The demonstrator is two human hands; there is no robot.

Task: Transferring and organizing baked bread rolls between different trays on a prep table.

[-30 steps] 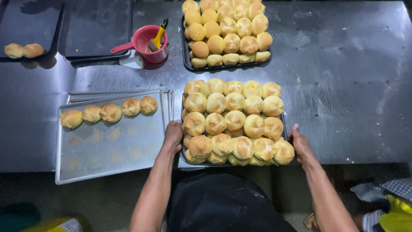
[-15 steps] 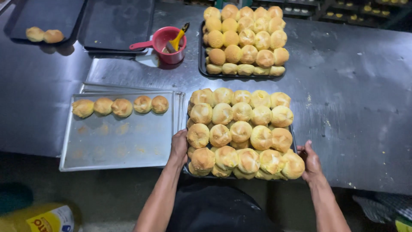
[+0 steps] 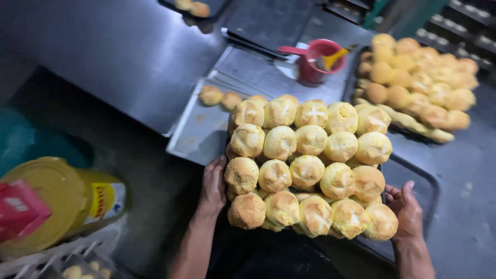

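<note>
The dark baking tray (image 3: 413, 178) occupied the centre and lower right of the frame; it carried golden buns (image 3: 309, 168) packed in rows and stacked in more than one layer, covering most of its surface, with a bare strip of tray showing at the right. The left hand (image 3: 213, 183) gripped the tray's left edge at lower centre, fingers curled against the outer buns; the right hand (image 3: 406, 209) gripped the near right edge at lower right, thumb raised above the rim.

A light metal tray (image 3: 199, 132) lay just left of the loaded one, its upper end holding a short row of buns (image 3: 219, 97); a second dark tray (image 3: 356, 77) in the upper right held a further mass of buns (image 3: 421, 80); a red cup (image 3: 320, 61) with a handle stood at upper centre between the trays, a yellow utensil (image 3: 335, 57) resting inside it. A flat dark tray (image 3: 217, 6) at the top edge held two blurred buns.

All trays rested on a steel table (image 3: 129, 57), dull and reflective; a yellow lidded tub (image 3: 57, 199) sat at the lower left below the table edge; the room beyond was dim.
</note>
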